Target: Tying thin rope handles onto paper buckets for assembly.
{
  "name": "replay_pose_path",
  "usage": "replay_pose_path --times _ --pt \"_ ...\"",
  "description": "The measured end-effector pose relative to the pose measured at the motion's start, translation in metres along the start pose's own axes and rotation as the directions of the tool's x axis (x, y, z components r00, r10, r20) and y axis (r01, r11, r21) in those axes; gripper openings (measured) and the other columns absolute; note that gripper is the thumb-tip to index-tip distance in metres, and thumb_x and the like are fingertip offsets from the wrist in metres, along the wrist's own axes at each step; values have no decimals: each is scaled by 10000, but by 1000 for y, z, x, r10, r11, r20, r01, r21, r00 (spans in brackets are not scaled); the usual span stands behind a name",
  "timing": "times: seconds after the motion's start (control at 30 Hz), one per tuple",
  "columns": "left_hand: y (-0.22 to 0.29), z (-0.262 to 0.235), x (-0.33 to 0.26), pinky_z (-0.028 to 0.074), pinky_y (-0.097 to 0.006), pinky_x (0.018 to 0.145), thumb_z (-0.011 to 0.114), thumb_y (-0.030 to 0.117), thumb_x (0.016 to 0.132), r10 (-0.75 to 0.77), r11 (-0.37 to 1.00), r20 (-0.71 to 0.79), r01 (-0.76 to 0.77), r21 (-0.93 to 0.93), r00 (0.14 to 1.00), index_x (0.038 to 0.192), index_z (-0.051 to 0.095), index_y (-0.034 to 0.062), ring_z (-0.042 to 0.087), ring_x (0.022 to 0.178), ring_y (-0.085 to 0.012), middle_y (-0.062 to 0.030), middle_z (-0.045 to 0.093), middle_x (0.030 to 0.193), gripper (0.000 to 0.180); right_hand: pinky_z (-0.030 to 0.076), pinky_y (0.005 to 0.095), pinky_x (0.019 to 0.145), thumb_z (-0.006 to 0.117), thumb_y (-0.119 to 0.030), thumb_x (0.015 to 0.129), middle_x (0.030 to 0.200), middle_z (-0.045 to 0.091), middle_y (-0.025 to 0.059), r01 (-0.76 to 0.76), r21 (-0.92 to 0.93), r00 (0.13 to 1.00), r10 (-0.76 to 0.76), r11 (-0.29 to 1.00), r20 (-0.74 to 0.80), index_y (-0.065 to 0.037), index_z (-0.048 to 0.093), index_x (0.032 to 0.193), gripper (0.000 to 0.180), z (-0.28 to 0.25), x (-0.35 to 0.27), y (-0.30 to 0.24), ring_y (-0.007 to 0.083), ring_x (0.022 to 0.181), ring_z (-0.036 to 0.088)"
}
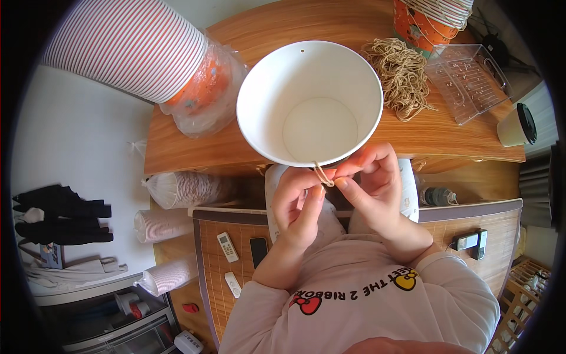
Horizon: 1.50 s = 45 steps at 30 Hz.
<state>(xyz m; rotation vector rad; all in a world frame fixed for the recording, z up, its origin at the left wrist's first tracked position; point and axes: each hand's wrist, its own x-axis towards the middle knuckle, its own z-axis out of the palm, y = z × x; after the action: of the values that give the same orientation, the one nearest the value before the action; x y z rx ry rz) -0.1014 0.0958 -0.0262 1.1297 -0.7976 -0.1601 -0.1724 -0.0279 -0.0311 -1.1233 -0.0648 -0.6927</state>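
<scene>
A large white paper bucket stands near the front edge of the wooden table, its open mouth toward me. One small hole shows in its far wall, just below the rim. A thin tan cord hangs in a loop over the near rim. My left hand pinches the cord between thumb and forefinger just below that rim. My right hand is closed on the same cord from the other side, fingertips close to the left ones. Whether the cord is knotted there, I cannot tell.
Right of the bucket lies a heap of tan cords, beside a clear plastic tray with small bits. A lidded cup stands at the right edge. Stacked buckets lean at left; more orange buckets stand far right.
</scene>
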Motion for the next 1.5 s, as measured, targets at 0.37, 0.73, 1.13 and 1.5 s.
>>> replay_pose_path --times 0.37,0.73,1.13,1.5 --pt "-15 -4 -1 402 -210 649 620 4 877 5 987 -27 -1 163 1000 998 650 5 497 744 -75 -60 647 1020 125 498 260 789 673 49 866 979 662 110 106 -222 990 -124 969 -69 -46 420 1046 324 -1 -6 20 137 913 641" --pt "-18 -7 2 388 -191 634 635 10 875 -2 981 -42 10 195 999 986 654 -3 496 708 -62 -68 666 999 112 444 223 696 686 55 838 952 648 85 240 -373 966 -258 896 3 -58 415 1027 349 -6 -7 28 93 843 582" --pt "13 -3 9 308 -169 580 694 101 871 -307 950 -6 306 -70 952 919 688 3 338 600 3 33 608 754 109 425 247 728 656 65 835 961 649 75 158 -215 984 -137 964 111 -70 404 1049 358 -5 -9 3 100 849 568" --pt "15 -1 8 325 -180 569 681 72 866 -321 943 -51 315 -109 946 853 656 0 337 594 0 56 524 673 78 425 254 712 659 90 803 906 674 116 203 -209 970 -168 957 174 -63 390 1008 371 -7 -7 -6 122 798 541"
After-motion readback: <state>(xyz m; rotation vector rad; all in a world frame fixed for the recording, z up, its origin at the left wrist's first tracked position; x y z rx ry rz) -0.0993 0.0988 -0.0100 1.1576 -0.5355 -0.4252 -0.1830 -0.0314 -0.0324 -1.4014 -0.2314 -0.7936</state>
